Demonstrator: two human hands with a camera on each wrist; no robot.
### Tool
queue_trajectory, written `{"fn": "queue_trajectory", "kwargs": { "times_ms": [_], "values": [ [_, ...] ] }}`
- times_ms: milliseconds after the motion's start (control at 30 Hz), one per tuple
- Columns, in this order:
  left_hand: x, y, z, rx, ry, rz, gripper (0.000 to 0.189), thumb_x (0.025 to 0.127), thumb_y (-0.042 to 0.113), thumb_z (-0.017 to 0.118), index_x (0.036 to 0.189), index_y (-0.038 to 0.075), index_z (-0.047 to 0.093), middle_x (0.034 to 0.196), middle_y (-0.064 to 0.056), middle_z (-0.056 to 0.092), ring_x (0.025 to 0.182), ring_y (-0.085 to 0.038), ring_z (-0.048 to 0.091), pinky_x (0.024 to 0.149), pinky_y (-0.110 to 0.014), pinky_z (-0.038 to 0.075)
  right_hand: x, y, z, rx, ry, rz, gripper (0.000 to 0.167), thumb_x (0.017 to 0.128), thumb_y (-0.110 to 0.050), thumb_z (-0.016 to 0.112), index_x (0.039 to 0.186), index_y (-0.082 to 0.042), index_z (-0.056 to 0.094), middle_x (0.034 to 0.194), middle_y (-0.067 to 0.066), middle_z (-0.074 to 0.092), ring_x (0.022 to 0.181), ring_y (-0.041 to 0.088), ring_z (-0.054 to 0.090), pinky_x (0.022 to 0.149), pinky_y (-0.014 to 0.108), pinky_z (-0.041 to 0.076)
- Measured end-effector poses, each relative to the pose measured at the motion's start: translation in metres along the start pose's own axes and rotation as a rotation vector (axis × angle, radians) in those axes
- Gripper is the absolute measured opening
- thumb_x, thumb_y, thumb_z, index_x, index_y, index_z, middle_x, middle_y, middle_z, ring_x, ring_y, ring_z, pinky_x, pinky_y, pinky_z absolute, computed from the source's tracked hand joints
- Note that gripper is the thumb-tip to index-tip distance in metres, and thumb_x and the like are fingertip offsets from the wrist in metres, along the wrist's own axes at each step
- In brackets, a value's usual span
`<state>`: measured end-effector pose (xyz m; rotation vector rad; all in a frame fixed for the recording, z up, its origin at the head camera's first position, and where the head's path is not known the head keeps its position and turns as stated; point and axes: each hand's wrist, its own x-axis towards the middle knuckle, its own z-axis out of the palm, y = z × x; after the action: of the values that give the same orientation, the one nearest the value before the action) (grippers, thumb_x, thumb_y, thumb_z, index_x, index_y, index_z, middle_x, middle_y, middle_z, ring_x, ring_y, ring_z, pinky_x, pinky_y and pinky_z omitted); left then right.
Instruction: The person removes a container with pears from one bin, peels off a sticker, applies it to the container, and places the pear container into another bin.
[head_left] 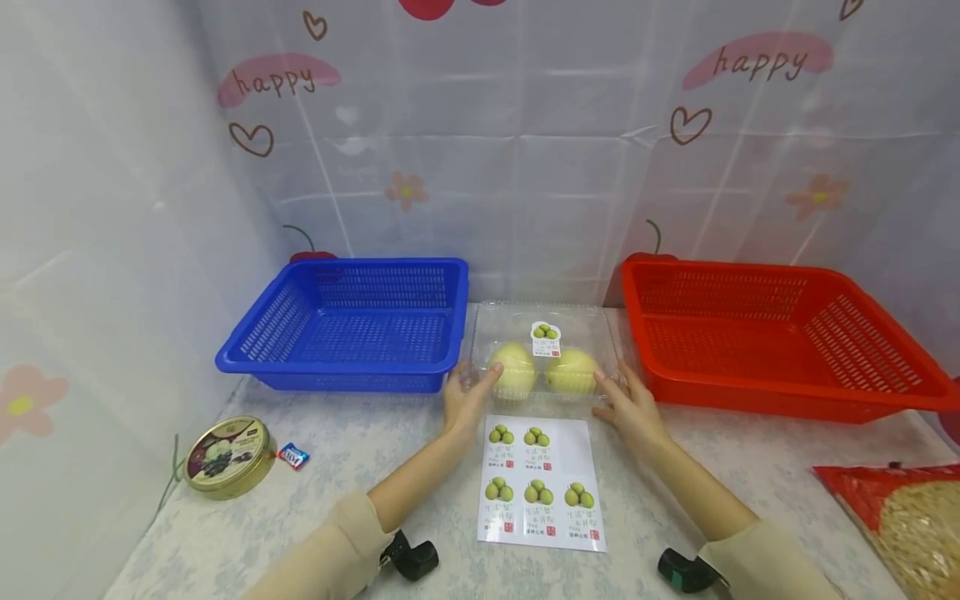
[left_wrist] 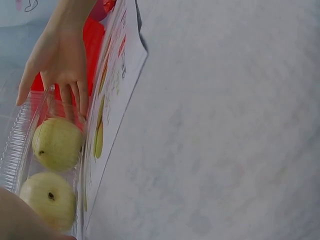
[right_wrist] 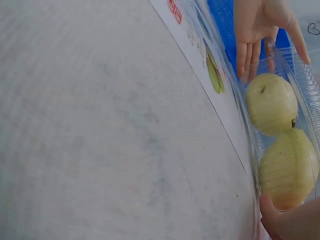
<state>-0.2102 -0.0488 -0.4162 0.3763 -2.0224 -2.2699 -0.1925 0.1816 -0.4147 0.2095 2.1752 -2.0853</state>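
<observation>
A clear plastic box (head_left: 577, 321) with two pale yellow-green round fruits (left_wrist: 57, 142), seemingly pears, lies between my hands. On its lid is a white sticker (head_left: 546, 339) with a pear picture. My left hand (head_left: 467, 398) holds the box's left end, thumb at the front corner, other fingers along the side. At the right end my right hand (head_left: 633, 412) holds it likewise. Through the plastic, parts of the fingers (right_wrist: 250, 62) show in the wrist views. In front of the box lies a white sheet of pear stickers (head_left: 525, 471), its upper right spot blank.
Behind my left hand stands a blue basket (head_left: 352, 379); a red basket (head_left: 750, 396) is at the right. A round tin (head_left: 228, 458) and a small blue-red packet (head_left: 293, 456) lie on the left. A red-topped clear bag (head_left: 918, 521) is at the right edge.
</observation>
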Motion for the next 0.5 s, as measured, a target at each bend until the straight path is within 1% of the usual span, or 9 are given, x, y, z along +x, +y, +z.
{"fn": "queue_trajectory", "kwargs": {
  "times_ms": [133, 233, 333, 500],
  "values": [
    [-0.01, 0.004, 0.0, 0.015, 0.001, 0.001, 0.078, 0.08, 0.029, 0.072, 0.141, 0.0, 0.034, 0.141, -0.025, 0.039, 0.131, -0.037, 0.038, 0.105, -0.045, 0.036, -0.009, -0.005, 0.001, 0.028, 0.01, -0.009, 0.081, 0.097, -0.036, 0.049, 0.151, -0.011, -0.005, 0.155, 0.022, -0.001, 0.131, 0.04, 0.035, 0.099, 0.042, 0.039],
    [-0.017, 0.007, -0.001, 0.012, -0.003, 0.007, 0.077, 0.08, 0.03, 0.072, 0.14, 0.0, 0.034, 0.141, -0.026, 0.039, 0.131, -0.038, 0.037, 0.105, -0.047, 0.035, -0.015, -0.009, 0.001, 0.046, 0.003, -0.021, 0.08, 0.098, -0.033, 0.049, 0.151, -0.009, -0.006, 0.156, 0.02, -0.004, 0.137, 0.036, 0.026, 0.099, 0.043, 0.039],
    [-0.022, 0.01, -0.002, -0.006, -0.013, 0.016, 0.076, 0.081, 0.03, 0.072, 0.14, 0.0, 0.034, 0.142, -0.026, 0.037, 0.131, -0.039, 0.035, 0.105, -0.047, 0.035, -0.021, -0.013, 0.001, 0.017, -0.002, -0.028, 0.083, 0.097, -0.036, 0.049, 0.151, -0.009, -0.008, 0.156, 0.019, -0.006, 0.14, 0.036, 0.02, 0.099, 0.043, 0.039],
    [-0.032, 0.014, -0.007, -0.003, -0.035, 0.023, 0.076, 0.082, 0.03, 0.071, 0.141, 0.001, 0.032, 0.143, -0.027, 0.034, 0.132, -0.041, 0.033, 0.105, -0.05, 0.034, -0.031, -0.017, 0.003, -0.036, -0.004, -0.048, 0.085, 0.096, -0.04, 0.049, 0.151, -0.009, -0.008, 0.156, 0.018, -0.005, 0.14, 0.036, 0.019, 0.098, 0.043, 0.041]
  ]
}}
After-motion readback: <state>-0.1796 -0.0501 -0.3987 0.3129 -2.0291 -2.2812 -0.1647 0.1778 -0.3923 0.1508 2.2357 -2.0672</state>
